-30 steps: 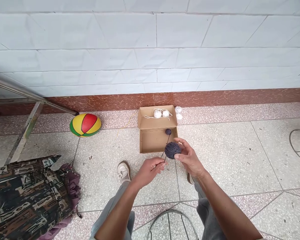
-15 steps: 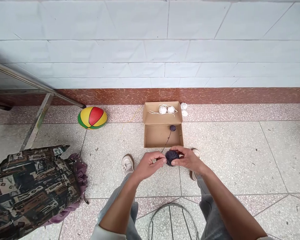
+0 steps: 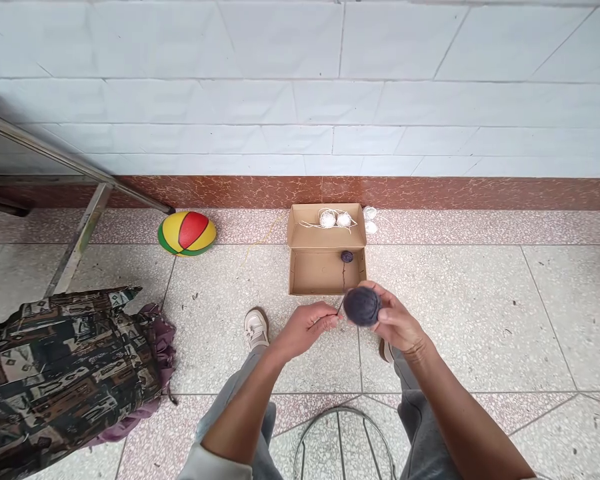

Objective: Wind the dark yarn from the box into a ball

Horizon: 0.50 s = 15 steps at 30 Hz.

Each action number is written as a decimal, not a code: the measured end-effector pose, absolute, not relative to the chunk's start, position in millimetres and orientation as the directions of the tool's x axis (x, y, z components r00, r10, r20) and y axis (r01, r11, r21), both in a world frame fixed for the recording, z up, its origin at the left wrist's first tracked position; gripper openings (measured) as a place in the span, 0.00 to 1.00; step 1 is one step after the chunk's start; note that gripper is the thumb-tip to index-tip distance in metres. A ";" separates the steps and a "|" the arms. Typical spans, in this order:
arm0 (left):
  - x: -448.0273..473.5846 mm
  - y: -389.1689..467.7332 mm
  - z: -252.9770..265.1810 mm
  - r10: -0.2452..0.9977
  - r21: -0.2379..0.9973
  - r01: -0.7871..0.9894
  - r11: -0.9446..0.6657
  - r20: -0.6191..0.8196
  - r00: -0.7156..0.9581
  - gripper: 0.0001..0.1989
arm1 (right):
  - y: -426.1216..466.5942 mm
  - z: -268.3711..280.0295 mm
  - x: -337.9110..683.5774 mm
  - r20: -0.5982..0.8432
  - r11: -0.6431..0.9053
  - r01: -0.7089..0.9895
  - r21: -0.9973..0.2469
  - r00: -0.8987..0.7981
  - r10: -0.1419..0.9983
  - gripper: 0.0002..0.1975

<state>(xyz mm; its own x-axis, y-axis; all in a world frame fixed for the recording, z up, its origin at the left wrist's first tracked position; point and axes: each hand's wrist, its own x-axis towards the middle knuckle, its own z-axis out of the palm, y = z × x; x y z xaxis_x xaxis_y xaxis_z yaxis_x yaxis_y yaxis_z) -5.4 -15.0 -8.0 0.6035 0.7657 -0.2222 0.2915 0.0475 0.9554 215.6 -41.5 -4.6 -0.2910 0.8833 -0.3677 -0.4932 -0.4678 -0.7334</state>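
A dark purple yarn ball (image 3: 362, 307) sits in my right hand (image 3: 399, 321), whose fingers and thumb are closed round its right side. To its left, my left hand (image 3: 310, 328) pinches a dark strand of yarn (image 3: 339, 305) between thumb and fingertips. Both hands are held in front of the near edge of an open cardboard box (image 3: 313, 272). Inside the box, toward the right, lies a smaller dark yarn ball (image 3: 347, 257), from which a strand runs toward my hands. Two white yarn balls (image 3: 335, 219) with loose ends rest in the raised lid.
More white yarn (image 3: 370, 220) lies right of the lid by the wall. A coloured ball (image 3: 187, 233) is on the floor at left, beside a metal frame (image 3: 83, 233). Patterned cloth (image 3: 75, 367) hangs at lower left. A round wire rack (image 3: 345, 427) stands between my legs.
My right hand has turned and shifted slightly right and up with the yarn ball, away from my left fingers. The strand from the box has swung to the right.
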 end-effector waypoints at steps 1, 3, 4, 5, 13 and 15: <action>-4.0 -15.6 -7.3 0.742 0.952 0.304 0.032 -0.226 0.631 0.18 | -39.7 -5.9 216.2 -0.364 -0.413 -0.491 -0.767 -0.198 0.910 0.30; -1.1 -16.4 -5.0 0.705 0.945 0.328 -0.005 -0.229 0.672 0.19 | -36.0 -9.3 216.3 -0.330 -0.295 -0.418 -0.859 0.011 0.944 0.28; 0.2 -16.6 -3.6 0.693 0.942 0.334 -0.021 -0.228 0.684 0.19 | -34.6 -11.4 215.9 -0.301 -0.249 -0.338 -0.908 0.111 0.947 0.27; 1.4 -16.9 -2.3 0.684 0.940 0.339 -0.033 -0.226 0.693 0.19 | -33.6 -13.7 215.2 -0.265 -0.218 -0.233 -0.948 0.197 0.944 0.27; -2.2 -16.1 0.5 0.740 0.943 0.331 -0.004 -0.220 0.636 0.17 | -39.1 -19.5 208.7 -0.263 -0.219 0.435 -0.873 -0.043 0.964 0.19; -5.1 -13.7 -1.6 0.796 0.952 0.306 0.024 -0.204 0.569 0.16 | -40.0 -12.5 206.4 -0.421 -0.339 0.337 -0.878 -0.208 0.883 0.18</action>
<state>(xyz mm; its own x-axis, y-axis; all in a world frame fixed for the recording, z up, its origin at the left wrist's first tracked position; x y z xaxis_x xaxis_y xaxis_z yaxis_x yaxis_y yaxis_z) -5.1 -13.7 -1.6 0.5693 0.7965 -0.2037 0.3062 0.0245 0.9517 206.4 -40.0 -12.5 -0.2080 0.8830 -0.4208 0.3371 -0.3392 -0.8783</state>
